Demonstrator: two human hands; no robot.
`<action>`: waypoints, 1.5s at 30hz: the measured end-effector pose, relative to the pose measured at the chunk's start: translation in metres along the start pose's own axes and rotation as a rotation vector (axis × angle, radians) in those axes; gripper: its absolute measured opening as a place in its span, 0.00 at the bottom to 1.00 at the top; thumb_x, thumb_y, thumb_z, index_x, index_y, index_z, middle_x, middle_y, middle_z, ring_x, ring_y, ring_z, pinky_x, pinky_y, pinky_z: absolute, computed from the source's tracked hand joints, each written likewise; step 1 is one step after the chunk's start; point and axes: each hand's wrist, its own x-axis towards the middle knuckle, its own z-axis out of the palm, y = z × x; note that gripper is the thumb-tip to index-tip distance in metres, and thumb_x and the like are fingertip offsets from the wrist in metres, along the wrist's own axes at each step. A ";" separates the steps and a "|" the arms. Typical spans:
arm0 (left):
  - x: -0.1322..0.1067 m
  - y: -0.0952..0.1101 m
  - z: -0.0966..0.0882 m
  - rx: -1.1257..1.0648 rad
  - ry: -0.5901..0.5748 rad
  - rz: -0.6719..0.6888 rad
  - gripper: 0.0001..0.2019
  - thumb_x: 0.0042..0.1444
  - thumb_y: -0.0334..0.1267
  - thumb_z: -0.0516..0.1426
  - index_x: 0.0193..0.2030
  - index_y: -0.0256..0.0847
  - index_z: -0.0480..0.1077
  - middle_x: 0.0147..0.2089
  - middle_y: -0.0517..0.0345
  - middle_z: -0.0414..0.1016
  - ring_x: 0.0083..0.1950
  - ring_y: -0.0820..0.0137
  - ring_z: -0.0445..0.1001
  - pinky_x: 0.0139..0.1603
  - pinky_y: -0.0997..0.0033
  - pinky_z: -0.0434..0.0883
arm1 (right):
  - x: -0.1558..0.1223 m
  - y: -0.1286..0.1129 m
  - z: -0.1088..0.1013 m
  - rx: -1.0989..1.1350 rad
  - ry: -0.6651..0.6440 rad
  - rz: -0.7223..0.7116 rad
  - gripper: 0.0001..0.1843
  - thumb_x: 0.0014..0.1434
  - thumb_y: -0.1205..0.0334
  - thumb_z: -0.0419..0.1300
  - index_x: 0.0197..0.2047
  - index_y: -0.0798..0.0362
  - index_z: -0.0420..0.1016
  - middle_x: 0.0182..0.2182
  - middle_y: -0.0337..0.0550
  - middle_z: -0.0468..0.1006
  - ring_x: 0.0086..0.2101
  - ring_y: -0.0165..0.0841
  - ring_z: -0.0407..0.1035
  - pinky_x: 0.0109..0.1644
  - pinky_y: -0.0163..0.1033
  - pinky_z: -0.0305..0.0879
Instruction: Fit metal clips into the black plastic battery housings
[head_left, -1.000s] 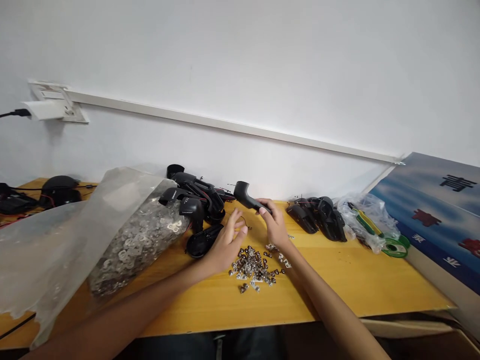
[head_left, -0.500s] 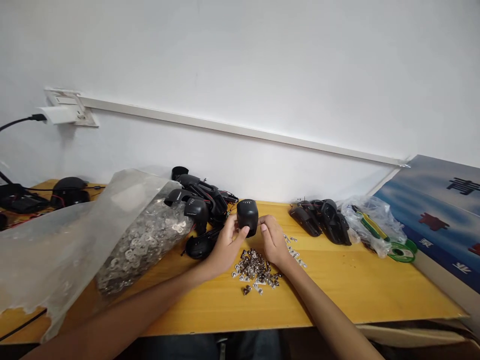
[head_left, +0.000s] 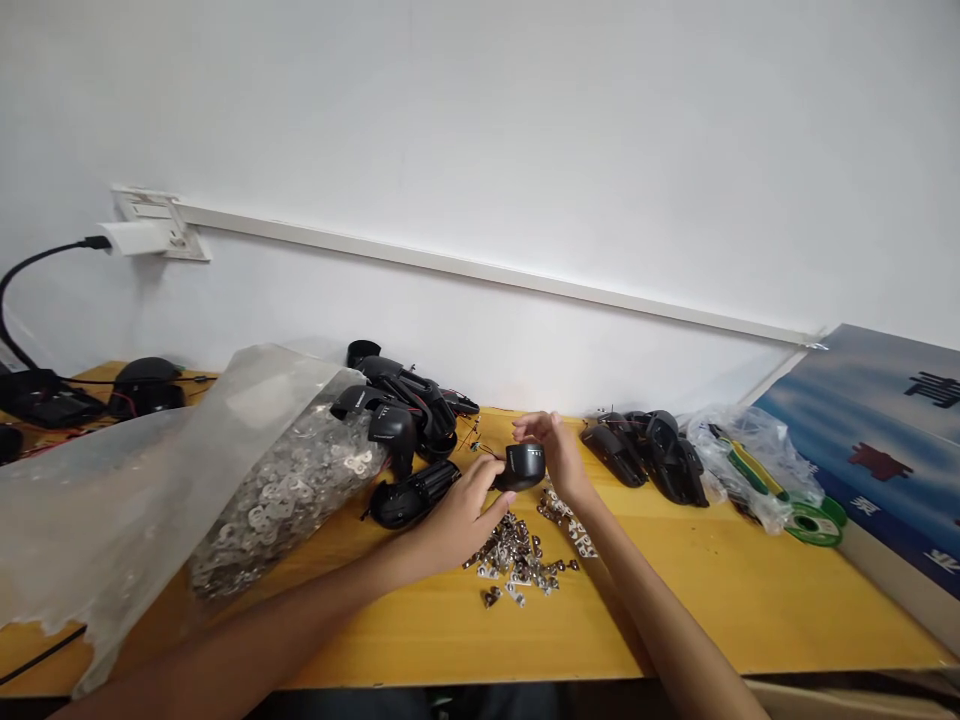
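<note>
Through the head camera I am seeing a curved black plastic housing [head_left: 524,466] being held just above the table [head_left: 712,610], roughly midway across it. My left hand [head_left: 466,508] is gripping it from nine o'clock, its fingers pressing on the near-side end while the thumb is lying along the underside. My right hand [head_left: 561,458] is hovering close by at two o'clock, fingers loosely curling; whether they are touching the housing, I cannot tell.

I am judging the shell to be light and stiff, its smooth outer face likely a little slippery, its thin edges easy to mark or crack. I am favouring a hold around the narrower end, with the thumb opposing the fingers, and keeping pressure off the rounded face with its small white marks.

A pile of small metal pieces [head_left: 517,555] is lying below at six o'clock, partly behind the left thumb's side. A clear plastic bag [head_left: 157,500] of similar parts is sprawling towards nine o'clock, more black housings [head_left: 390,425] are clustering near ten, and a green spool [head_left: 816,523] is resting well apart, just past three.
</note>
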 end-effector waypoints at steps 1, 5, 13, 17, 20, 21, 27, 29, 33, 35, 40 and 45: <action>-0.001 0.000 0.000 0.017 0.005 -0.013 0.11 0.74 0.40 0.53 0.60 0.45 0.66 0.58 0.48 0.74 0.60 0.58 0.75 0.63 0.54 0.72 | 0.009 -0.004 0.000 0.052 -0.085 0.053 0.30 0.73 0.36 0.49 0.45 0.50 0.82 0.38 0.48 0.82 0.41 0.43 0.76 0.50 0.51 0.73; -0.003 0.001 -0.001 0.124 0.014 -0.012 0.12 0.75 0.42 0.51 0.60 0.43 0.64 0.56 0.46 0.73 0.58 0.57 0.75 0.60 0.52 0.74 | 0.030 -0.011 0.007 0.172 -0.433 0.313 0.25 0.66 0.37 0.61 0.50 0.49 0.83 0.39 0.46 0.85 0.39 0.42 0.77 0.49 0.50 0.74; -0.005 0.006 0.002 0.434 -0.026 0.248 0.10 0.74 0.39 0.54 0.56 0.40 0.71 0.55 0.43 0.75 0.58 0.52 0.76 0.62 0.46 0.76 | 0.010 -0.008 0.019 0.686 -0.607 0.510 0.50 0.62 0.16 0.43 0.47 0.54 0.85 0.47 0.55 0.86 0.51 0.45 0.79 0.61 0.50 0.71; -0.005 0.004 0.005 0.473 0.007 0.288 0.10 0.73 0.34 0.56 0.55 0.40 0.75 0.56 0.43 0.77 0.57 0.53 0.77 0.60 0.48 0.78 | 0.009 -0.008 0.015 0.738 -0.430 0.459 0.45 0.62 0.18 0.48 0.40 0.51 0.84 0.42 0.53 0.86 0.49 0.46 0.80 0.57 0.51 0.74; -0.003 0.002 0.005 0.456 0.034 0.267 0.10 0.72 0.32 0.56 0.56 0.40 0.75 0.61 0.41 0.76 0.60 0.52 0.77 0.62 0.46 0.78 | 0.012 -0.004 0.015 0.748 -0.352 0.433 0.42 0.62 0.20 0.51 0.40 0.51 0.84 0.41 0.53 0.86 0.47 0.46 0.80 0.54 0.51 0.76; -0.003 0.002 0.006 0.444 0.038 0.252 0.11 0.72 0.32 0.56 0.56 0.40 0.75 0.63 0.41 0.75 0.61 0.51 0.77 0.64 0.45 0.77 | 0.013 -0.002 0.015 0.741 -0.334 0.430 0.40 0.63 0.22 0.52 0.42 0.52 0.84 0.42 0.53 0.87 0.47 0.46 0.81 0.53 0.50 0.77; 0.000 0.000 0.002 0.223 0.077 0.139 0.16 0.74 0.37 0.54 0.66 0.45 0.69 0.68 0.43 0.74 0.68 0.53 0.75 0.69 0.46 0.75 | 0.014 0.006 0.018 0.638 -0.173 0.333 0.16 0.60 0.49 0.66 0.45 0.51 0.85 0.48 0.50 0.87 0.52 0.45 0.80 0.63 0.50 0.73; 0.001 0.000 0.001 0.155 0.091 0.126 0.18 0.75 0.37 0.53 0.68 0.46 0.65 0.66 0.45 0.75 0.68 0.56 0.75 0.70 0.47 0.75 | 0.013 0.008 0.019 0.621 -0.158 0.339 0.14 0.56 0.56 0.67 0.45 0.50 0.85 0.48 0.48 0.87 0.53 0.44 0.79 0.65 0.50 0.72; 0.001 0.000 0.001 0.149 0.127 0.121 0.19 0.74 0.37 0.54 0.69 0.46 0.65 0.75 0.42 0.65 0.78 0.53 0.64 0.77 0.43 0.66 | 0.012 0.011 0.023 0.648 -0.127 0.372 0.12 0.54 0.59 0.69 0.43 0.49 0.85 0.45 0.46 0.87 0.49 0.41 0.80 0.61 0.47 0.74; 0.001 -0.001 0.002 0.141 0.118 0.121 0.18 0.73 0.37 0.55 0.68 0.46 0.66 0.76 0.42 0.62 0.79 0.53 0.62 0.79 0.42 0.64 | 0.011 0.013 0.025 0.693 -0.089 0.392 0.11 0.53 0.58 0.71 0.41 0.49 0.84 0.42 0.44 0.86 0.45 0.39 0.80 0.57 0.45 0.77; 0.001 -0.002 0.002 0.105 0.025 0.107 0.15 0.72 0.39 0.58 0.64 0.45 0.70 0.67 0.44 0.72 0.68 0.55 0.74 0.70 0.48 0.74 | 0.009 0.016 0.025 0.712 -0.069 0.468 0.13 0.55 0.49 0.71 0.37 0.49 0.83 0.31 0.41 0.82 0.32 0.36 0.76 0.41 0.42 0.77; 0.001 -0.001 0.001 0.065 0.100 0.103 0.17 0.73 0.38 0.55 0.66 0.45 0.66 0.65 0.45 0.75 0.67 0.55 0.75 0.70 0.47 0.73 | 0.014 0.022 0.021 0.531 -0.009 0.422 0.16 0.59 0.45 0.69 0.42 0.49 0.83 0.42 0.44 0.86 0.35 0.37 0.77 0.45 0.45 0.77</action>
